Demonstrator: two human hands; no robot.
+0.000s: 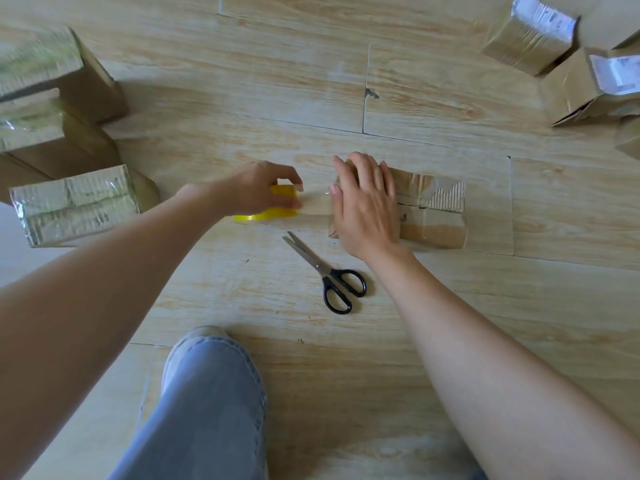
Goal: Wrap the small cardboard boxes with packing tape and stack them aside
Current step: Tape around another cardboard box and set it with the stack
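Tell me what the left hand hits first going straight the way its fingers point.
Probably the right hand, lying flat on the cardboard box; the left hand, gripping the yellow tape roll, points right toward it.

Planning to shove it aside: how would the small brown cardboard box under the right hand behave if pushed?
The small brown cardboard box lies flat on the pale wood-grain floor, so it likely slides, not tips. Its torn, exposed corrugation suggests it crushes easily.
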